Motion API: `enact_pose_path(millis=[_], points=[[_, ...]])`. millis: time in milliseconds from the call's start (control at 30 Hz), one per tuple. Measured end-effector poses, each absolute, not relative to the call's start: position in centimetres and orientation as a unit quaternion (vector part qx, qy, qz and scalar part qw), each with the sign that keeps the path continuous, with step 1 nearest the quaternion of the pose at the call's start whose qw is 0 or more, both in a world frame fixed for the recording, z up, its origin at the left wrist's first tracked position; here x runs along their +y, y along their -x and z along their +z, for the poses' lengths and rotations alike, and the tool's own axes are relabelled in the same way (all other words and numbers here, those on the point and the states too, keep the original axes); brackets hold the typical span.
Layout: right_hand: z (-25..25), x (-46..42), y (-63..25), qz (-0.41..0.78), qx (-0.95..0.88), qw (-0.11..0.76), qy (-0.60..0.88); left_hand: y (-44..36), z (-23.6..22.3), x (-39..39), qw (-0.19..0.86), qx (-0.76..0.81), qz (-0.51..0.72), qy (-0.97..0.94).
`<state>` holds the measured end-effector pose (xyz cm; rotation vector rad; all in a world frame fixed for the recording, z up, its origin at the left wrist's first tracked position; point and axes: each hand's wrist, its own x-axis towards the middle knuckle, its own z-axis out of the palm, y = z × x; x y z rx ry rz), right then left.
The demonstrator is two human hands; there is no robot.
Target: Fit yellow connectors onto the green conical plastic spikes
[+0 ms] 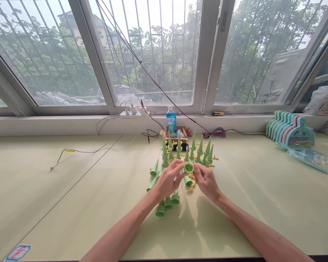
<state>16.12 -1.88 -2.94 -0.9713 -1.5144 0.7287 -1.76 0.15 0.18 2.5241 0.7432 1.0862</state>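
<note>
Between my two hands is a green plastic watering spike (188,168), its round threaded opening facing me. My left hand (171,178) grips it from the left with thumb and fingers. At its right side, my right hand (206,179) is closed in a pinch against the rim; what those fingers hold is hidden. Several upright green spikes (200,150) with small yellow valves stand behind my hands. Below them lie loose yellow valves (190,189) and another spike (188,181). More spikes lie left of and below my left hand, including an open-ended one (160,210).
A blue bottle (171,122) stands in a small cardboard box (183,133) behind the spikes. Coiled red and black wires (214,132) lie by the wall. To the right are a rack of pastel plastic pieces (289,129) and a teal-edged tray (303,157). A grey cable (82,150) crosses the left table.
</note>
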Motion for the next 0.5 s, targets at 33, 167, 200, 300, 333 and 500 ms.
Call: enact_pose_path(millis=[33, 167, 200, 300, 333, 500], points=[[-2.93, -1.91, -16.11, 0.306, -0.645, 0.564, 0.415, 1.77, 0.07, 0.20, 0.141, 0.261, 0.378, -0.877], [-2.76, -2.01, -16.06, 0.285, -0.648, 0.567, 0.421, 1.58, -0.42, 0.32, 0.133, 0.276, 0.385, -0.871], [-2.70, -2.02, -16.05, 0.279, -0.648, 0.570, 0.421, 1.50, -0.51, 0.35, 0.137, 0.282, 0.388, -0.866], [-2.51, -2.04, -16.08, 0.263, -0.650, 0.577, 0.420, 1.29, -0.62, 0.46, 0.156, 0.318, 0.414, -0.838], [-2.46, -2.04, -16.09, 0.258, -0.651, 0.578, 0.419, 1.27, -0.61, 0.52, 0.165, 0.333, 0.426, -0.825], [-2.35, -2.09, -16.09, 0.251, -0.664, 0.572, 0.410, 1.41, -0.44, 0.82, 0.232, 0.361, 0.447, -0.785]])
